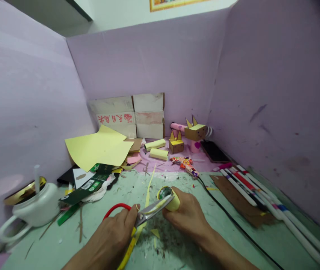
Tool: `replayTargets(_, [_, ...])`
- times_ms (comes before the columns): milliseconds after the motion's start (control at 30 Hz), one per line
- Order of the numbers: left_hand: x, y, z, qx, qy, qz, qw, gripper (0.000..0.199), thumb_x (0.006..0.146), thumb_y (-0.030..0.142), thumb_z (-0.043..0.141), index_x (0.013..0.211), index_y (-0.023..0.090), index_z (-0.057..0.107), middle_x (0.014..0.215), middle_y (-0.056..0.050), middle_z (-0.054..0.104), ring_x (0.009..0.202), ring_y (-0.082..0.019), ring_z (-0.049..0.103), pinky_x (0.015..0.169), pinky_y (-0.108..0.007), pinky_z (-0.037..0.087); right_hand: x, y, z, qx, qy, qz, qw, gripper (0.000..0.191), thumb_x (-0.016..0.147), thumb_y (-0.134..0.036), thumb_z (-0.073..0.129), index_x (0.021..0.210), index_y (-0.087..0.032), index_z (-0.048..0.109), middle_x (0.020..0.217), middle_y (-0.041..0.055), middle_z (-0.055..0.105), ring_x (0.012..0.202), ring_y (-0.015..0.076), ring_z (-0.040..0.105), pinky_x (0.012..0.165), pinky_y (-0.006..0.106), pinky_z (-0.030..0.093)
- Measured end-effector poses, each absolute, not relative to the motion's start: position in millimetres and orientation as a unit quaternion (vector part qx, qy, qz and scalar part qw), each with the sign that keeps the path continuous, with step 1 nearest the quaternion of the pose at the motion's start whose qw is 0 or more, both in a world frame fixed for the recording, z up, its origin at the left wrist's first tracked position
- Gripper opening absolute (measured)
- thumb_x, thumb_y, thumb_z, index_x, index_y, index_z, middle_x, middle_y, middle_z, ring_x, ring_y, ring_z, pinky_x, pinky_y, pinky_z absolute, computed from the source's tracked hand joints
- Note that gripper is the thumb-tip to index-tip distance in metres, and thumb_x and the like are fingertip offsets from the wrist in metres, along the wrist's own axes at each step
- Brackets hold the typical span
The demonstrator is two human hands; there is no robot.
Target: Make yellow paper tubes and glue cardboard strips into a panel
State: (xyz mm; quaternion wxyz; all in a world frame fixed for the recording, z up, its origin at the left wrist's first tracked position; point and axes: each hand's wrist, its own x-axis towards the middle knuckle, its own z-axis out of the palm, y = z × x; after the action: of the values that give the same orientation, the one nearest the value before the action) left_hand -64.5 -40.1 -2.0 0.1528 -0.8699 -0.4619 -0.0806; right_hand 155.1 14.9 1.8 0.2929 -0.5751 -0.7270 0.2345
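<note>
Looks like trimming: left hand (pixel 115 230) curled round the scissors (pixel 148 213), right hand (pixel 188 215) wrapped round the tube (pixel 173 203), just right of the left. Next snip probably needs that tube steady.

Cardboard panel (pixel 126 107) bears red Chinese characters (pixel 109 119), reading uncertain, beside a red emblem (pixel 127 117); dark green packaging (pixel 77 195), in front of the panel's left end, carries a barcode (pixel 88 184) and print too small to read.

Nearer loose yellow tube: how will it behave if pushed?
The nearer loose yellow tube will probably roll, being round and lying on its side. Its paper-like surface suggests it's light, and it might dent under a firm pinch.
</note>
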Motion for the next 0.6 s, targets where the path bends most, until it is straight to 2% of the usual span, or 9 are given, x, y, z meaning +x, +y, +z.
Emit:
replayTargets(133, [-66, -40, -5, -0.872, -0.463, -0.087, 0.135, 0.06, 0.076, 0.001, 0.037, 0.132, 0.015, 0.018, 0.087, -0.008, 0.064, 0.066, -0.021, 0.063, 0.056, -0.03, 0.051, 156, 15, 2, -0.575, -0.727, 0.238, 0.29, 0.006, 0.061, -0.019, 0.05, 0.065, -0.022, 0.049, 0.059, -0.002, 0.059, 0.053, 0.0143, 0.048, 0.05, 0.024, 0.026])
replayTargets(233, [-67, -41, -9, -0.868, -0.47, -0.111, 0.115, 0.06, 0.075, 0.002, 0.036, 0.131, 0.017, 0.022, 0.089, -0.009, 0.066, 0.07, -0.02, 0.064, 0.061, -0.029, 0.051, 155, 14, 2, -0.577, -0.724, 0.244, 0.289, 0.005, 0.061, -0.018, 0.05, 0.065, -0.022, 0.049, 0.059, -0.0017, 0.059, 0.054, 0.0149, 0.05, 0.05, 0.024, 0.026])
replayTargets(400, [-63, -40, -8, -0.853, -0.479, -0.205, 0.006, 0.046, 0.079, 0.013, 0.04, 0.124, 0.023, 0.036, 0.094, -0.006, 0.068, 0.077, -0.019, 0.065, 0.068, -0.025, 0.05, 154, 16, 2, -0.59, -0.71, 0.239, 0.3, 0.006, 0.063, -0.018, 0.051, 0.066, -0.022, 0.05, 0.06, -0.0015, 0.059, 0.055, 0.0154, 0.051, 0.051, 0.025, 0.028])
replayTargets(533, [-53, -27, 11, -0.778, -0.549, -0.291, -0.094, 0.022, 0.085, 0.026, 0.041, 0.106, 0.024, 0.046, 0.071, 0.002, 0.065, 0.057, -0.014, 0.061, 0.055, -0.02, 0.046, 155, 19, -1, -0.57, -0.691, 0.27, 0.353, 0.007, 0.065, -0.02, 0.056, 0.066, -0.021, 0.048, 0.058, -0.0027, 0.055, 0.053, 0.014, 0.048, 0.051, 0.025, 0.031])
replayTargets(600, [-43, -18, 24, -0.727, -0.591, -0.329, -0.12, 0.019, 0.085, 0.032, 0.043, 0.101, 0.022, 0.048, 0.066, 0.003, 0.063, 0.049, -0.012, 0.056, 0.05, -0.021, 0.045, 155, 20, -3, -0.512, -0.697, 0.314, 0.392, 0.012, 0.065, -0.022, 0.061, 0.068, -0.021, 0.049, 0.062, -0.0029, 0.056, 0.056, 0.0135, 0.049, 0.053, 0.024, 0.034])
